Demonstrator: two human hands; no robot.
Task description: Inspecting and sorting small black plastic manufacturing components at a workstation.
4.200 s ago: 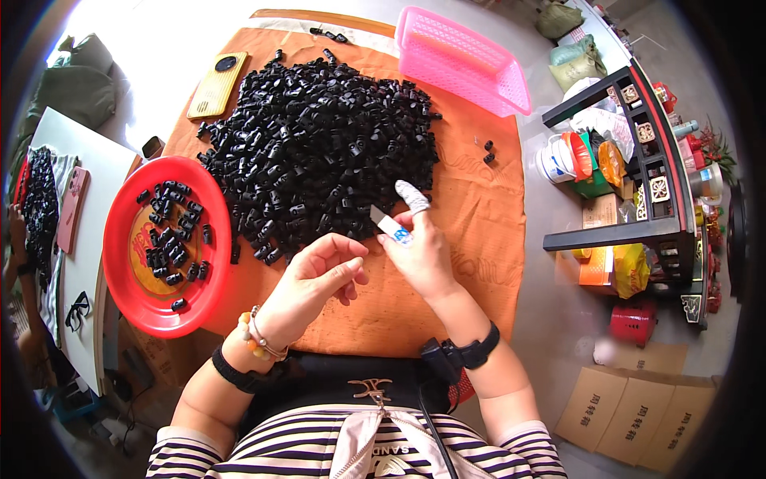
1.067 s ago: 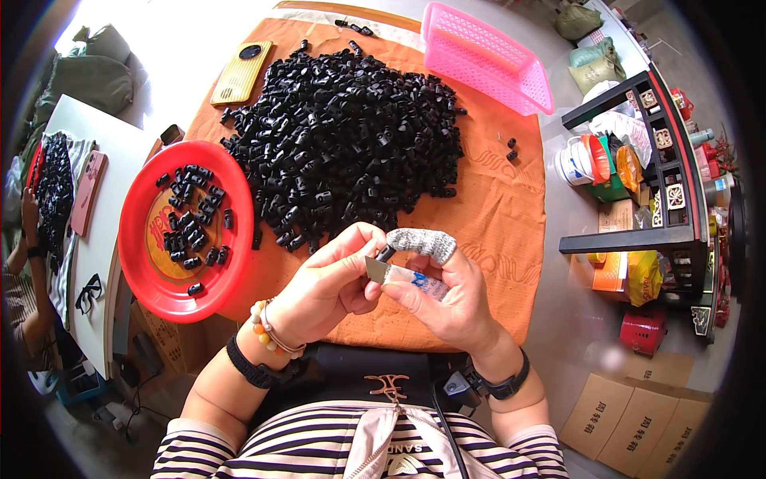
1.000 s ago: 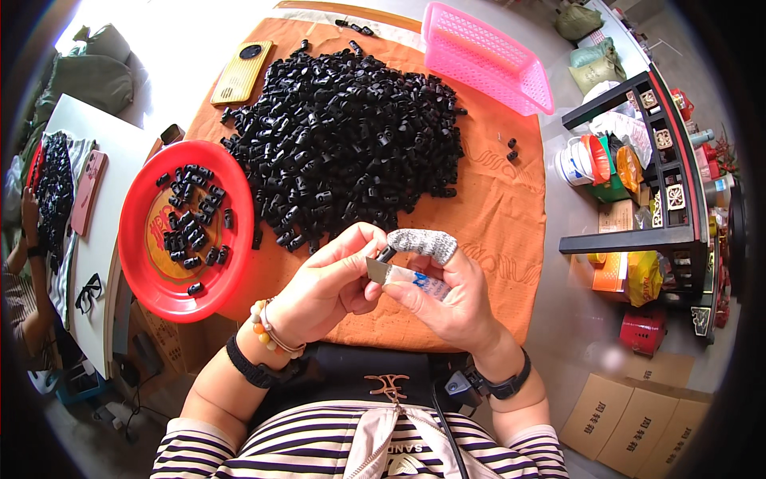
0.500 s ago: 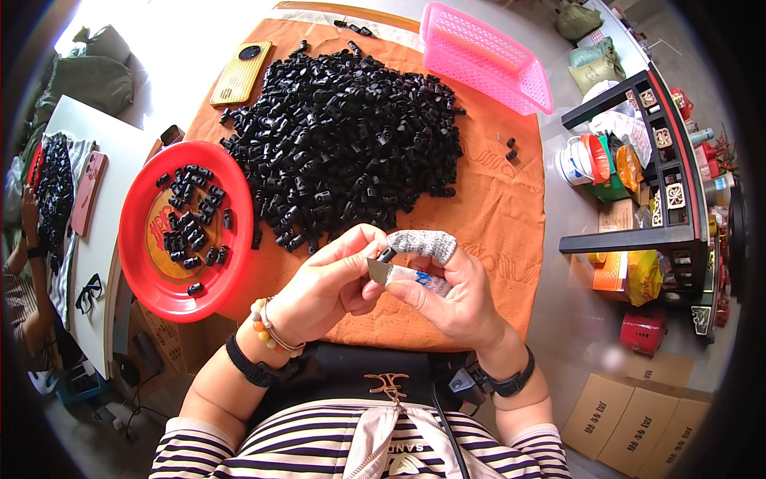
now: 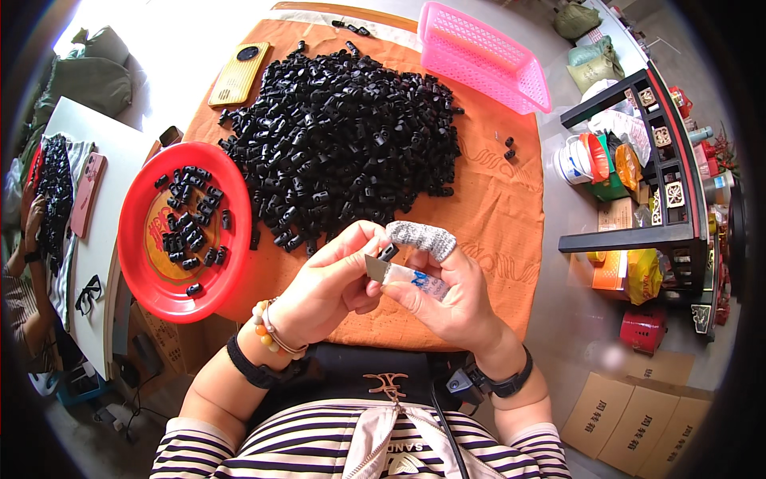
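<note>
Left hand (image 5: pixel 339 275) pinched, thumb and fingers closed on one small black piece (image 5: pixel 388 252), which pokes out past the fingertips on the right-hand side. Right hand (image 5: pixel 455 299) gripping a wrapped handle (image 5: pixel 416 280), index finger in a grey knit finger cover (image 5: pixel 423 236) arched over the far side of the piece. Key relation: piece sits between the hands, left hand nearer, long axis slanting from left hand's fingertips up and away to the right; flat metal blade (image 5: pixel 374 269) lies on the wearer's side of it, pointing left toward the left thumb. Blade-to-piece contact looks likely, but fingers crowd it, can't confirm. Heap of black pieces (image 5: pixel 335 144) just beyond left hand; red tray (image 5: pixel 134 263) with more pieces, left of it; pink basket (image 5: pixel 479 48) well beyond right hand.
</note>
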